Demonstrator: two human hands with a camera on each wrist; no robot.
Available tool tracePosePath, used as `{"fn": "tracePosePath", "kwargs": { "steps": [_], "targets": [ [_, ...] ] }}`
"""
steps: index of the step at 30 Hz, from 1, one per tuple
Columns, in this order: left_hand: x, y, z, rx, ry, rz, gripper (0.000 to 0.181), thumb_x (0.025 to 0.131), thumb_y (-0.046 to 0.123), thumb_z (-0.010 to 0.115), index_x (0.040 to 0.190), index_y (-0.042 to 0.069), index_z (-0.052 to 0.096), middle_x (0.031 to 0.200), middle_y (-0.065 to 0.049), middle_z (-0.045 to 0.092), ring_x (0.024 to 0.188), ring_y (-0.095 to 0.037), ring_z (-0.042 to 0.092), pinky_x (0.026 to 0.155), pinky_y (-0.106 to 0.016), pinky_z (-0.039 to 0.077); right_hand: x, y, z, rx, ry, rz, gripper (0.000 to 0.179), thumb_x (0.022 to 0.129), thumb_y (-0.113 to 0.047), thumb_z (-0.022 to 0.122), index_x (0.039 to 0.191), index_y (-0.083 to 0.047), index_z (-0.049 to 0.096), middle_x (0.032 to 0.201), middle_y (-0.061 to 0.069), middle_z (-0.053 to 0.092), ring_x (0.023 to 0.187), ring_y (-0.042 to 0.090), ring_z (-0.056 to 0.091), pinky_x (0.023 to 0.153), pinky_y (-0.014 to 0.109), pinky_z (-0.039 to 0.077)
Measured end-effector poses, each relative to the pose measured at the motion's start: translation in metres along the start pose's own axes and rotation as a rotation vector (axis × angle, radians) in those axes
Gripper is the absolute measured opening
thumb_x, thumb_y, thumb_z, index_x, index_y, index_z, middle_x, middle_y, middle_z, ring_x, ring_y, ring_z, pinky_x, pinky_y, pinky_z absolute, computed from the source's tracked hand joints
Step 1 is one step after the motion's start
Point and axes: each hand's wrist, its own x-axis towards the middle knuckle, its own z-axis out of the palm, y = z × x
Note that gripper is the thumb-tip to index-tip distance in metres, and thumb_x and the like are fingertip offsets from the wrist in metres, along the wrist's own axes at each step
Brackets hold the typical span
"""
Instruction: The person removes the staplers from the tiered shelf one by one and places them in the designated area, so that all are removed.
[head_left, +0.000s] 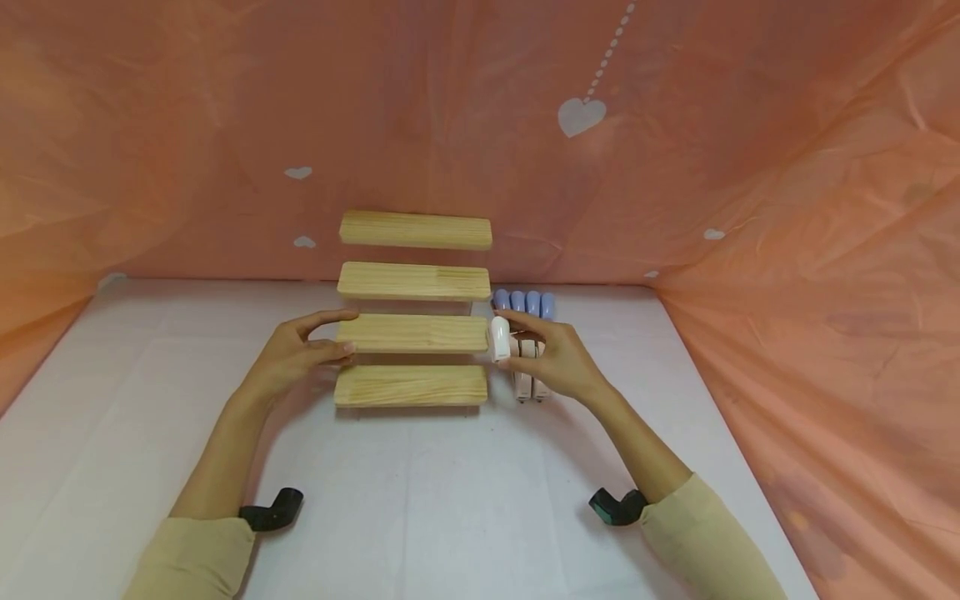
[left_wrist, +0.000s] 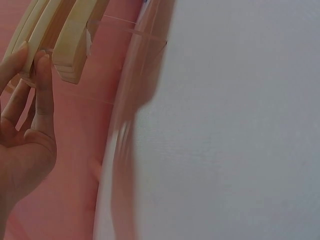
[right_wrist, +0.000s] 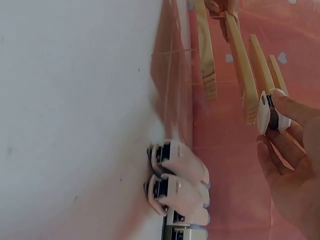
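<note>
A stand of several pale wooden boards [head_left: 412, 333] rises in steps, with clear supports partly visible. My left hand [head_left: 288, 354] pinches the left end of the second board from the bottom between thumb and fingers, as the left wrist view [left_wrist: 30, 145] of that hand also shows. Against the right end of that board, my right hand [head_left: 558, 358] holds a small white stapler [head_left: 499, 337]. Its dark inner part [right_wrist: 272, 115] faces the right wrist camera. Whether the stapler touches the board I cannot tell.
Just right of the stand, partly behind my right hand, lie pale pink staplers [head_left: 523, 385] and a row of several lilac-blue ones [head_left: 533, 303]. A white cloth [head_left: 450, 500] covers the table. Pink-orange sheeting [head_left: 225, 125] with hearts hangs behind and at both sides.
</note>
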Motion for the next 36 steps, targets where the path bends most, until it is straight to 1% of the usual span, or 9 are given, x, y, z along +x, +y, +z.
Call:
{"fn": "tracePosePath", "kwargs": {
  "steps": [3,7,10,17,19,25,26,32,36],
  "targets": [
    [0.001,0.000,0.000,-0.004,-0.001,-0.009,0.059,0.091,0.020,0.075,0.142,0.002,0.051,0.087,-0.012,0.075,0.085,-0.018,0.073,0.084,-0.035,0.057,-0.003,0.003,-0.002,0.009,-0.002,0.012,0.066,0.079,-0.009,0.085,0.139,-0.013,0.059,0.126,0.010,0.066,0.110,0.030,0.065,0.088,0.054,0.053],
    [0.002,0.000,-0.001,-0.003,0.000,-0.013,0.059,0.091,0.019,0.075,0.142,0.002,0.051,0.087,-0.013,0.075,0.085,-0.019,0.073,0.084,-0.033,0.057,-0.007,0.010,-0.005,0.063,0.001,0.011,0.065,0.079,0.000,0.082,0.138,-0.005,0.057,0.127,0.014,0.065,0.113,0.032,0.063,0.092,0.055,0.051],
    [0.002,0.001,-0.001,0.008,0.000,-0.010,0.059,0.091,0.020,0.075,0.141,0.001,0.052,0.087,-0.013,0.075,0.085,-0.020,0.073,0.084,-0.032,0.057,-0.013,0.017,-0.007,0.074,0.012,0.007,0.064,0.079,0.003,0.082,0.137,-0.002,0.057,0.127,0.016,0.064,0.114,0.033,0.063,0.095,0.054,0.050],
    [0.003,0.002,0.000,0.011,-0.001,-0.020,0.060,0.090,0.020,0.076,0.142,0.002,0.051,0.087,-0.012,0.075,0.085,-0.021,0.073,0.084,-0.032,0.057,-0.026,0.027,-0.014,0.019,0.043,0.031,0.065,0.078,0.000,0.084,0.137,-0.005,0.058,0.130,0.015,0.063,0.111,0.031,0.065,0.094,0.051,0.051],
    [0.002,0.002,-0.001,0.016,-0.002,-0.025,0.060,0.090,0.020,0.076,0.142,0.002,0.051,0.088,-0.013,0.075,0.085,-0.021,0.073,0.084,-0.032,0.057,-0.030,0.024,-0.016,0.024,0.047,0.042,0.065,0.078,0.002,0.083,0.137,-0.002,0.056,0.130,0.018,0.062,0.112,0.034,0.064,0.095,0.050,0.051],
    [0.001,0.001,0.000,-0.002,-0.009,-0.010,0.059,0.091,0.018,0.074,0.143,0.001,0.050,0.090,-0.014,0.075,0.086,-0.021,0.074,0.083,-0.033,0.057,-0.038,0.031,-0.022,0.024,0.056,0.048,0.066,0.077,0.007,0.081,0.138,0.000,0.055,0.126,0.019,0.063,0.110,0.035,0.064,0.099,0.044,0.049],
    [0.001,0.001,0.000,-0.011,-0.010,-0.010,0.059,0.092,0.017,0.074,0.143,0.001,0.050,0.091,-0.014,0.075,0.086,-0.021,0.074,0.083,-0.033,0.057,-0.039,0.037,-0.023,0.018,0.059,0.044,0.067,0.077,0.008,0.081,0.138,-0.001,0.056,0.127,0.019,0.063,0.110,0.034,0.064,0.099,0.043,0.049],
    [0.001,-0.001,-0.002,-0.011,-0.010,-0.001,0.058,0.092,0.017,0.073,0.143,0.002,0.050,0.091,-0.014,0.075,0.086,-0.021,0.074,0.083,-0.033,0.057,-0.045,0.046,-0.026,-0.003,0.066,0.038,0.065,0.075,0.016,0.077,0.135,0.011,0.052,0.123,0.029,0.062,0.110,0.044,0.062,0.098,0.050,0.048],
    [0.001,0.000,-0.003,-0.007,-0.016,0.004,0.058,0.093,0.016,0.073,0.143,0.001,0.049,0.088,-0.012,0.075,0.085,-0.021,0.074,0.083,-0.033,0.057,-0.051,0.051,-0.029,-0.024,0.064,0.052,0.065,0.075,0.014,0.079,0.135,0.008,0.054,0.120,0.027,0.064,0.110,0.041,0.063,0.096,0.046,0.050]
  ]
}}
